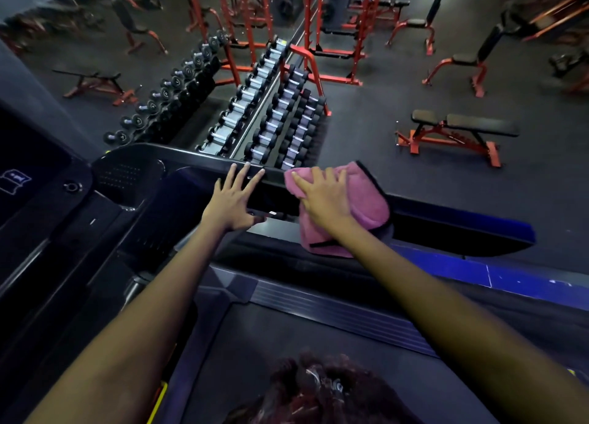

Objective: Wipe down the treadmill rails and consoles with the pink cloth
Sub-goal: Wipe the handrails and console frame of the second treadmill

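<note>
Right hand (322, 197) flat, fingers spread on cloth (366, 207); left hand (234, 200) splayed on rail (197, 156). Cloth overhang could probably slide off.

A: what's in the bg past the machine?
B: dumbbell rack (271, 111) w/ rows of black dumbbells, red squat racks (318, 25) behind it, red/black adjustable bench (459, 133) on dark rubber floor (366, 111).
</note>
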Motion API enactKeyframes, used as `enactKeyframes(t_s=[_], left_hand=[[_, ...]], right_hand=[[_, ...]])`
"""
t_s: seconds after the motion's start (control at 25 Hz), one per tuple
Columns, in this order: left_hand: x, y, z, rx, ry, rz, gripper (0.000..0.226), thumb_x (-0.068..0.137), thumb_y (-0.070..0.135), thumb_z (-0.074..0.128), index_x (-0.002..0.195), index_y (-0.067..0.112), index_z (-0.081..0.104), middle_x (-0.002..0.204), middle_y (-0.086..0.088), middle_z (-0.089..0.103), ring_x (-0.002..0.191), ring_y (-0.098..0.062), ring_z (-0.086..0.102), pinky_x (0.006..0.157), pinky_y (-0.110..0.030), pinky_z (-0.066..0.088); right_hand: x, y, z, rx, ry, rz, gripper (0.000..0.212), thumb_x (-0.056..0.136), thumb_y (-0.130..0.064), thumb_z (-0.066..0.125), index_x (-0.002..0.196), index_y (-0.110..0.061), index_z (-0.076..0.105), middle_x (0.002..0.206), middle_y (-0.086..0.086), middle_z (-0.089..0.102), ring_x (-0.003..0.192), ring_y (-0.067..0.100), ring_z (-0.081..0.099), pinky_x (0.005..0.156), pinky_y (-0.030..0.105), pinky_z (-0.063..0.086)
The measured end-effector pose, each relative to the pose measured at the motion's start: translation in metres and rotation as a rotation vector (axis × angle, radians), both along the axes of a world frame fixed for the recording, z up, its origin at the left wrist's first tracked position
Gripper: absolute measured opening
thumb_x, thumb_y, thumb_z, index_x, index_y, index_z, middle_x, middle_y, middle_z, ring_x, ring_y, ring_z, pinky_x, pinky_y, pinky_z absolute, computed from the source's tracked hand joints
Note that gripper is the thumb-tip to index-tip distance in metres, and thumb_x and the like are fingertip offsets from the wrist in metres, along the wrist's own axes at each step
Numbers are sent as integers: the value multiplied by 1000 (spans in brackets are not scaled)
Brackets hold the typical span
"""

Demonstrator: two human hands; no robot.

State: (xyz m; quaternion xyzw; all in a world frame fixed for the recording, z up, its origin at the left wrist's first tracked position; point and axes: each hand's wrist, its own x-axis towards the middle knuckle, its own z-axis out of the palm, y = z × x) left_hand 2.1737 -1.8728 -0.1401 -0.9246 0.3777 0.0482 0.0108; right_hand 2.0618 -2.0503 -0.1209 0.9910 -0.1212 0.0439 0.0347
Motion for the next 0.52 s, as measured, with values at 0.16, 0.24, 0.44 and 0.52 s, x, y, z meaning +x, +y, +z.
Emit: enactKeyframes(t_s=[0.16, 0.24, 0.44, 0.52], left_hand=[[-2, -1, 2, -22, -16, 0, 103, 72, 64, 55, 149, 28, -4, 158, -5, -3, 145, -30, -5, 113, -57, 12], [-4, -1, 2, -55, -27, 33, 106, 64, 77, 42, 150, 27, 5, 157, -3, 6, 145, -28, 1, 111, -60, 12], [-7, -48, 19, 2, -56, 167, 92, 79, 75, 37, 148, 18, 18, 152, -15, 18, 142, -33, 12, 108, -65, 1], [-21, -69, 14, 17, -3, 39, 87, 85, 62, 44, 149, 16, 8, 157, -12, 6, 145, -30, 0, 110, -61, -3]], right_hand=[[-28, -17, -2, -51, -24, 77, 55, 96, -34, 42, 147, -35, 20, 144, 9, 36, 131, 30, 33, 111, 56, 11], [-53, -40, -5, -60, -59, 44, 54, 96, -35, 42, 146, -34, 23, 141, 11, 40, 128, 30, 36, 111, 54, 13], [-31, -37, 6, 23, -63, -145, 45, 95, -36, 44, 139, -27, 39, 124, 11, 48, 111, 28, 44, 92, 40, 36], [-26, -26, 5, 73, -74, -116, 46, 93, -33, 49, 138, -26, 41, 122, 12, 49, 109, 28, 45, 90, 40, 37]])
